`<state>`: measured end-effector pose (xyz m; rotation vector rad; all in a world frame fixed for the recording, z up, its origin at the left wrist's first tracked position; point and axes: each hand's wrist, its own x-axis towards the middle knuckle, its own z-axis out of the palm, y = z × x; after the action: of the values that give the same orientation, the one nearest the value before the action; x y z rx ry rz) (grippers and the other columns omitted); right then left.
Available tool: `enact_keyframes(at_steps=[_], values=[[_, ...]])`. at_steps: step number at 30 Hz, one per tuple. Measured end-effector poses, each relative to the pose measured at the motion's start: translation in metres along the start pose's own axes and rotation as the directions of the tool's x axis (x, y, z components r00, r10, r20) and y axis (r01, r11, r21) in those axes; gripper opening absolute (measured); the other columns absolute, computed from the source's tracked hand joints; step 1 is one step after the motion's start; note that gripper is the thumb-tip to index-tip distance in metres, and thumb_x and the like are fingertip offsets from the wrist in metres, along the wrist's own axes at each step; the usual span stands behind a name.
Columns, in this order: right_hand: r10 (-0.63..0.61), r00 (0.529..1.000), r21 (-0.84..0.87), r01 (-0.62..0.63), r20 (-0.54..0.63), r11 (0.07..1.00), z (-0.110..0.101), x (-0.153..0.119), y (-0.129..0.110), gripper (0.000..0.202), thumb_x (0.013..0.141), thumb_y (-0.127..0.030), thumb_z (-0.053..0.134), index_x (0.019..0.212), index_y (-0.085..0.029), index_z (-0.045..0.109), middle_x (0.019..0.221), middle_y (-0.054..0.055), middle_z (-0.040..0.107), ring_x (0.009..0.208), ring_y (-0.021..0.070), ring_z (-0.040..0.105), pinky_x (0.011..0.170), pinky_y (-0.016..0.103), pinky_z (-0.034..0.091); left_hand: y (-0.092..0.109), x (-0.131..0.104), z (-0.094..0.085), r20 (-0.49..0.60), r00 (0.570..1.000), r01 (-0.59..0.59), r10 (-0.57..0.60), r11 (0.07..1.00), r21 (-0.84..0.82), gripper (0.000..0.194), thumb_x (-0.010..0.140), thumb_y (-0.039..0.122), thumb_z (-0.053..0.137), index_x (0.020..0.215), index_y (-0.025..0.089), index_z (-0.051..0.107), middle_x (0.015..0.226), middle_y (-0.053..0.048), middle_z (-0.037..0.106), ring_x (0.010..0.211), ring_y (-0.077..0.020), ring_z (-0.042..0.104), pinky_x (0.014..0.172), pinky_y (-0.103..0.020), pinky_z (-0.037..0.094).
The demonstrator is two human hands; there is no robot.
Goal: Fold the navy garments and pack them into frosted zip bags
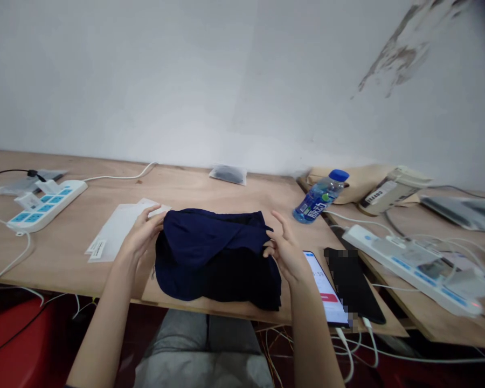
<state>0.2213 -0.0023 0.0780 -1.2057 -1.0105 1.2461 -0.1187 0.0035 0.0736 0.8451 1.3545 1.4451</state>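
Note:
A folded navy and black cloth item (214, 242) lies in front of me at the table's front edge; its exact kind cannot be made out. At its upper left corner, my left hand (145, 231) grips the edge between thumb and fingers. My right hand (283, 248) has its fingers curled on the right edge, with one finger sticking up. The fabric is layered, navy on top and black lower down. Under and beside its left end are thin white plastic sleeves (121, 231) with a small label.
A power strip (50, 205) sits left. Toward the right are a blue-capped bottle (321, 196), a coffee cup (392, 191), a lit phone (325, 288), a black phone-like device (358, 288) and another power strip (412, 269) with cables. A small plastic packet (228, 174) lies near the wall.

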Motion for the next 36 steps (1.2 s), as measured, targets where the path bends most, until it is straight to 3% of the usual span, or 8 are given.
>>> enact_keyframes(at_steps=[4,8,15,22,25,28,32,36], values=[[-0.038,0.996,-0.313,0.061,0.08,0.948,-0.007,-0.007,0.003,0.032,0.082,-0.038,0.053,0.104,-0.021,0.069,0.064,-0.003,0.054,0.049,0.0096,0.053,0.047,0.023,0.048,-0.022,-0.011,-0.004,0.02,0.987,-0.157,0.157,0.959,0.237,0.051,0.068,0.039,0.078,0.112,0.021,0.06,0.114,-0.009,0.066,0.099,-0.0194,0.064,0.086,-0.033,0.049],[0.128,0.962,-0.72,0.088,0.241,0.688,-0.017,-0.022,-0.005,0.028,0.086,-0.029,0.047,0.099,-0.02,0.07,0.057,-0.002,0.058,0.046,0.0112,0.057,0.041,0.02,0.04,-0.034,-0.019,-0.005,0.079,0.987,-0.157,0.14,0.944,0.289,0.051,0.067,0.036,0.075,0.113,0.022,0.059,0.112,-0.008,0.064,0.093,-0.0201,0.065,0.083,-0.035,0.051],[0.415,0.612,-0.603,0.13,0.673,0.787,-0.016,-0.051,-0.028,0.038,0.096,-0.043,0.044,0.122,-0.024,0.063,0.058,-0.002,0.065,0.039,0.0082,0.053,0.04,0.018,0.04,-0.019,-0.011,-0.011,0.189,0.98,-0.01,-0.059,0.938,0.345,0.049,0.073,0.043,0.072,0.116,0.021,0.063,0.103,-0.008,0.07,0.098,-0.0225,0.066,0.084,-0.034,0.051],[-0.099,0.844,-0.455,0.379,0.527,0.806,0.016,0.002,-0.019,0.028,0.093,-0.035,0.048,0.111,-0.021,0.064,0.094,0.007,0.071,0.076,0.0155,0.066,0.059,0.025,0.053,0.013,-0.027,-0.002,0.552,0.834,-0.211,-0.005,0.922,0.326,0.049,0.078,0.04,0.071,0.123,0.021,0.063,0.122,-0.009,0.067,0.108,-0.0232,0.064,0.091,-0.033,0.051],[-0.313,0.753,-0.452,0.616,0.58,0.645,0.048,0.035,-0.01,0.035,0.088,-0.015,0.044,0.114,-0.023,0.066,0.12,0.007,0.067,0.11,0.0202,0.061,0.096,0.038,0.05,0.03,-0.042,0.008,0.679,0.728,-0.394,0.098,0.87,0.297,0.05,0.082,0.031,0.068,0.131,0.026,0.057,0.132,-0.007,0.062,0.115,-0.0236,0.061,0.093,-0.031,0.051],[-0.231,0.599,-0.38,0.713,0.767,0.59,0.077,0.061,-0.003,0.058,0.073,0.0,0.04,0.119,-0.024,0.066,0.133,0.004,0.061,0.127,0.0202,0.052,0.111,0.042,0.036,0.042,-0.049,0.011,0.736,0.666,-0.484,0.123,0.821,0.302,0.049,0.083,0.027,0.065,0.131,0.026,0.058,0.128,-0.007,0.064,0.108,-0.0235,0.064,0.087,-0.031,0.053],[-0.013,0.517,-0.386,0.655,0.856,0.65,0.084,0.08,0.001,0.055,0.07,-0.001,0.041,0.113,-0.023,0.069,0.123,0.003,0.067,0.115,0.0203,0.06,0.105,0.039,0.042,0.046,-0.043,-0.001,0.676,0.712,-0.486,0.19,0.828,0.279,0.049,0.081,0.027,0.068,0.129,0.023,0.061,0.121,-0.008,0.068,0.105,-0.0251,0.065,0.088,-0.034,0.054],[0.04,0.685,-0.527,0.519,0.727,0.673,0.059,0.08,-0.007,0.038,0.08,-0.01,0.042,0.105,-0.02,0.069,0.109,0.005,0.072,0.1,0.0204,0.065,0.094,0.036,0.048,0.042,-0.03,-0.019,0.536,0.795,-0.441,0.283,0.877,0.191,0.048,0.074,0.028,0.075,0.12,0.021,0.067,0.126,-0.01,0.066,0.117,-0.0283,0.06,0.1,-0.037,0.049]])
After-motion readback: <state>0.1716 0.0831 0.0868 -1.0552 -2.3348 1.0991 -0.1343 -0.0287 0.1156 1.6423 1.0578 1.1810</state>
